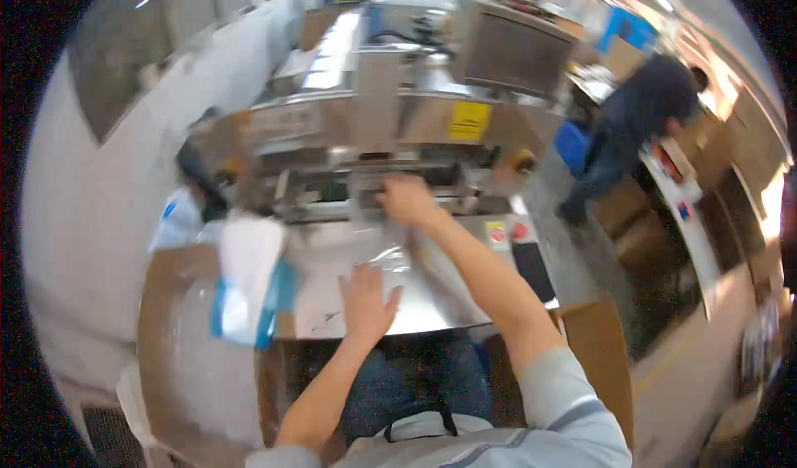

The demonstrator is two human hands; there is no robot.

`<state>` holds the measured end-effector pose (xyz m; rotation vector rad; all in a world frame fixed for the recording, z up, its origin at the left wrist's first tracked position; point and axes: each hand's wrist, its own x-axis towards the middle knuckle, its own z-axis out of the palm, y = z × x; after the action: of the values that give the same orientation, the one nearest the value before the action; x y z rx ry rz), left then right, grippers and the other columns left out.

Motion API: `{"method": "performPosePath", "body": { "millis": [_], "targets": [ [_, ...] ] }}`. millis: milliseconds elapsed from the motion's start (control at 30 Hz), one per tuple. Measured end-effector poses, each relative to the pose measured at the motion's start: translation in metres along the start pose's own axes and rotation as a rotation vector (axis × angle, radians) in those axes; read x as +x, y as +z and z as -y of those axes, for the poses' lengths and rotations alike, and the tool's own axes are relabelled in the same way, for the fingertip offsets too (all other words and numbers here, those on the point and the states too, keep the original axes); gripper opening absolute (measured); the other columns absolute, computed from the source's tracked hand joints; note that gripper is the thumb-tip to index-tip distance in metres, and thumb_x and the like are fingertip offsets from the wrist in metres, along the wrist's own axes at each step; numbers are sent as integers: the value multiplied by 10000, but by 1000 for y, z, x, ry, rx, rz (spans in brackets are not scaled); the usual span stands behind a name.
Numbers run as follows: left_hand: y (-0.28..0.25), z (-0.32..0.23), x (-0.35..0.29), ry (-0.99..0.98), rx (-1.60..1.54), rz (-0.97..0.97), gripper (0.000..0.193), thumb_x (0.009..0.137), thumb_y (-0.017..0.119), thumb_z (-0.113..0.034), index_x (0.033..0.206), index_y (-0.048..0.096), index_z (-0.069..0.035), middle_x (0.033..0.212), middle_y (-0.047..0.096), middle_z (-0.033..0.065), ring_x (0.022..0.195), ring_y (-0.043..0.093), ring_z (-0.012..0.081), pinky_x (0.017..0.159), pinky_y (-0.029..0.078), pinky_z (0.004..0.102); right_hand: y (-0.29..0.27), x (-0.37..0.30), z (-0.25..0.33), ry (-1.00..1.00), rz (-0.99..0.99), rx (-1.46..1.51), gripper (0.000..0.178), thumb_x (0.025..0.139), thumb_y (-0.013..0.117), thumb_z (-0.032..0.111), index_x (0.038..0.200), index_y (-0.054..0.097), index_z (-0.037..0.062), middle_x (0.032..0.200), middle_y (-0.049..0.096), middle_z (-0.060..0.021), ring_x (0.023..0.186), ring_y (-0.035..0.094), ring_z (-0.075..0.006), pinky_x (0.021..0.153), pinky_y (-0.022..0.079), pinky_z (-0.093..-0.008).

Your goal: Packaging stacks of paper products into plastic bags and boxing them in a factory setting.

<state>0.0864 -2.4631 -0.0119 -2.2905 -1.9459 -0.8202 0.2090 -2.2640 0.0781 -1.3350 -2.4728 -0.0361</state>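
Observation:
My left hand (367, 302) lies on the front of the metal worktable (320, 289), palm down with fingers spread, and holds nothing. Farther forward, my right hand (407, 200) reaches to the middle of a bench machine (378, 94), just below its upright metal column. Its fingers look curled together, but motion blur hides what they grip, if anything. Between my hands a shiny, clear patch (390, 259) on the metal looks like plastic film; its exact form is blurred.
A white and blue plastic bag (249, 281) hangs over the table's left edge, beside an open cardboard box (158, 335) lined with plastic. To the right are a red button (520, 230) and a black pad (533, 270). A monitor (519, 50) stands behind; another person (639, 119) bends at the right.

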Motion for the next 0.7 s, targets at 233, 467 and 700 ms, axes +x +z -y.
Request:
{"method": "performPosePath", "body": {
  "millis": [233, 467, 700],
  "targets": [
    [-12, 6, -5, -106, -40, -59, 717, 899, 602, -368, 1410, 342, 63, 1419, 387, 292, 1367, 309, 444, 1156, 165, 568, 14, 23, 12, 29, 118, 27, 450, 925, 535, 342, 1166, 597, -33, 1076, 667, -241, 1088, 606, -410, 985, 411, -560],
    [-18, 3, 1, -198, -150, -293, 758, 921, 571, -323, 1468, 235, 83, 1518, 250, 305, 1447, 168, 440, 1185, 105, 530, 16, 28, -1, 9, 131, -19, 504, 938, 524, 376, 1275, 541, 2, 1139, 649, -246, 1186, 551, -411, 1072, 332, -560],
    [-12, 20, -2, -210, -155, -335, 736, 945, 533, -314, 1474, 215, 88, 1526, 239, 301, 1439, 186, 445, 1183, 121, 525, 9, -16, 3, -68, -131, 202, 493, 959, 529, 336, 1310, 518, -11, 1340, 539, -232, 1263, 494, -392, 1077, 361, -482]
  ]
}}
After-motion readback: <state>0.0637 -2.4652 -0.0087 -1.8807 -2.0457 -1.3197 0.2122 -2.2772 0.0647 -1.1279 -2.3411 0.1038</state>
